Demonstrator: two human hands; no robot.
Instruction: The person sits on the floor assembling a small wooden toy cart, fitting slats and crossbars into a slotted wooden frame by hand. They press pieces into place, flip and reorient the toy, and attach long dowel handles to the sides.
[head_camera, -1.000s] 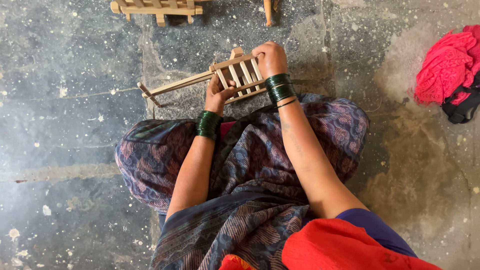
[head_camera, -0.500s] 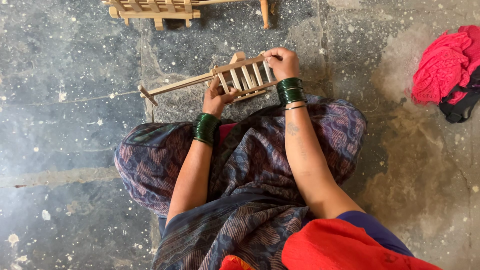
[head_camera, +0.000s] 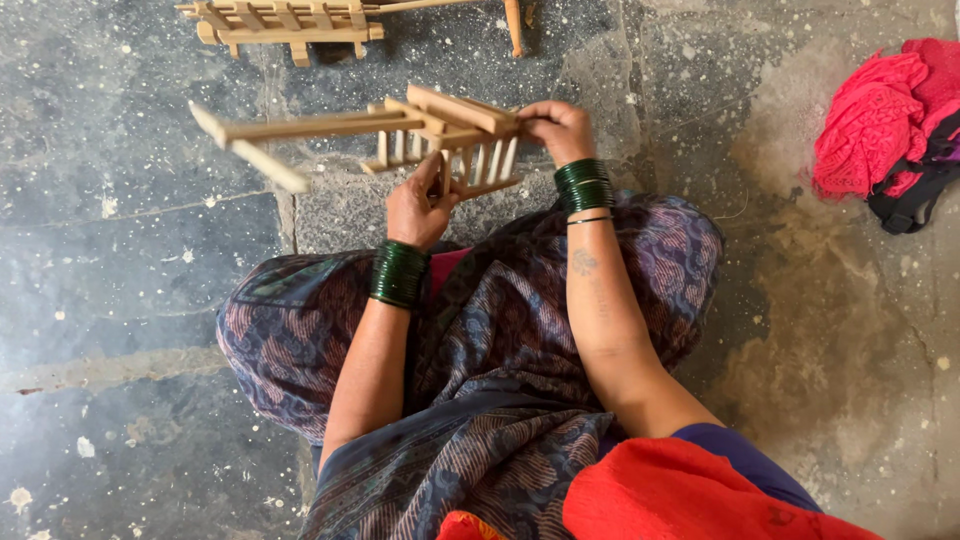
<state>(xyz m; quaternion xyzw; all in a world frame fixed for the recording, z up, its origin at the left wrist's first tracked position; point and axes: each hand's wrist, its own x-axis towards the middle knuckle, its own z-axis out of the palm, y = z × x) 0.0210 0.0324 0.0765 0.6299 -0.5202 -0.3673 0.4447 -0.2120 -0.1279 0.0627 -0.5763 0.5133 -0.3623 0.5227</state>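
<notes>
A small wooden frame (head_camera: 440, 140) with short slats and a long forked handle pointing left is lifted off the stone floor in front of my crossed legs. My left hand (head_camera: 418, 205) grips its near underside, thumb up against the slats. My right hand (head_camera: 556, 128) clasps the frame's right end from above. Green bangles circle both wrists. The handle's two long sticks (head_camera: 290, 135) look blurred.
A second slatted wooden frame (head_camera: 285, 22) lies on the floor at the top edge, with a wooden stick (head_camera: 513, 25) beside it. A heap of red cloth over a dark bag (head_camera: 885, 125) sits at the right. The grey stone floor (head_camera: 120, 300) is speckled and cracked.
The wooden frame has been raised and tipped, its long handle swinging further left and up. My right hand slid along to the frame's right end; my left hand stayed beneath.
</notes>
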